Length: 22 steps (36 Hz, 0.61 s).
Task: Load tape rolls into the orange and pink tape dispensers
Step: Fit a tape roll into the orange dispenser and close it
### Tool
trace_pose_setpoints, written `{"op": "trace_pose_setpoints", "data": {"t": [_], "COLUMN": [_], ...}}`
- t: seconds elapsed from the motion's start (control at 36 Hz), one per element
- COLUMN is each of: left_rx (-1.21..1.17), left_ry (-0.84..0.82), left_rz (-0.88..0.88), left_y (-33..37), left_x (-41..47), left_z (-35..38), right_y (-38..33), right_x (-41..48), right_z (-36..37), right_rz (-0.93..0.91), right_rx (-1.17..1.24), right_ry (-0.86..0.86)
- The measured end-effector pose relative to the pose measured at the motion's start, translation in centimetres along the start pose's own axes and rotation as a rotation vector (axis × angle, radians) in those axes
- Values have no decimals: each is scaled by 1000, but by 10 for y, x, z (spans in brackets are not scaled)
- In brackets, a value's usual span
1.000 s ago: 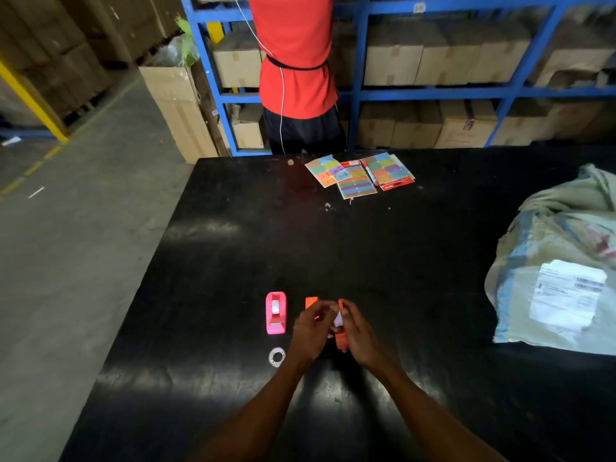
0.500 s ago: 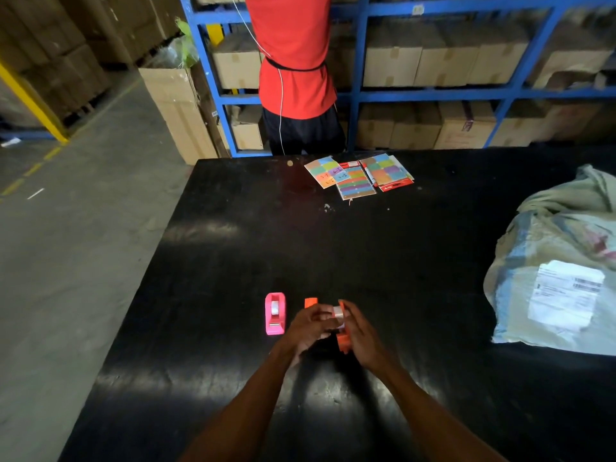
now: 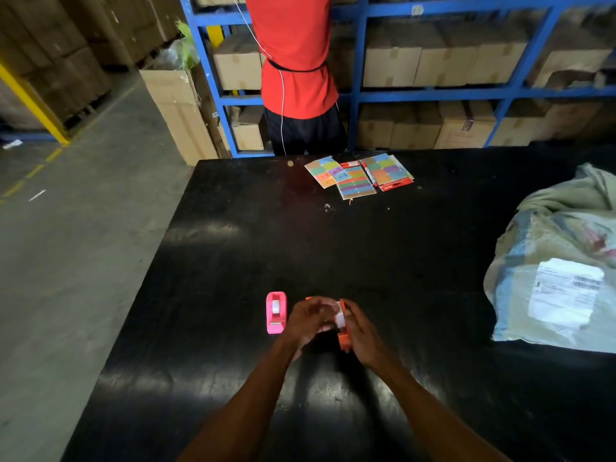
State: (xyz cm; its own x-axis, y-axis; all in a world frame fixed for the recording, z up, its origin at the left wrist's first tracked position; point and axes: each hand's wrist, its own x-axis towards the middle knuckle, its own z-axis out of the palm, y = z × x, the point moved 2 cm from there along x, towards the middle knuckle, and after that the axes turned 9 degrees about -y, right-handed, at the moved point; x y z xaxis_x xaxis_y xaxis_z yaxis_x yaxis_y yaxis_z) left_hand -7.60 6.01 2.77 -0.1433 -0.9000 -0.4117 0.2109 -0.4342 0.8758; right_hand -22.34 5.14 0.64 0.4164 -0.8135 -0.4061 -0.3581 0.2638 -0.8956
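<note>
The pink tape dispenser (image 3: 276,312) stands on the black table (image 3: 333,245) with a white roll in it. Just right of it, my hands meet over the orange tape dispenser (image 3: 344,340). My right hand (image 3: 363,335) grips its right side. My left hand (image 3: 308,320) is curled against it from the left, with its fingertips on a white tape roll (image 3: 340,317) at the top of the dispenser. A small orange part (image 3: 308,299) shows just beyond my left hand. My hands hide most of the orange dispenser.
Colourful sticker sheets (image 3: 358,175) lie at the table's far edge. A large wrapped parcel with a label (image 3: 560,271) fills the right side. A person in a red shirt (image 3: 295,61) stands behind the table at blue shelving (image 3: 433,91) with cardboard boxes.
My left forearm has swung left and now covers the spot where a loose tape roll lay. My fingers have shifted on the white roll at the orange dispenser.
</note>
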Motion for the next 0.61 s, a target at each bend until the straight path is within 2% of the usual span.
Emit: {"op": "trace_pose_setpoints", "data": {"t": [0.33, 0.44, 0.61], "left_rx": [321, 340, 323], "left_ry": [142, 207, 223], "left_rz": [228, 333, 378], "left_y": [-1, -1, -1], "left_x": [3, 1, -1], "left_z": [4, 7, 12], "right_y": [0, -4, -14], "right_x": [3, 1, -9], "right_z": [0, -1, -3], "right_rz": [-9, 1, -22], "right_rx": [-7, 28, 78], "right_ry": [31, 6, -52]}}
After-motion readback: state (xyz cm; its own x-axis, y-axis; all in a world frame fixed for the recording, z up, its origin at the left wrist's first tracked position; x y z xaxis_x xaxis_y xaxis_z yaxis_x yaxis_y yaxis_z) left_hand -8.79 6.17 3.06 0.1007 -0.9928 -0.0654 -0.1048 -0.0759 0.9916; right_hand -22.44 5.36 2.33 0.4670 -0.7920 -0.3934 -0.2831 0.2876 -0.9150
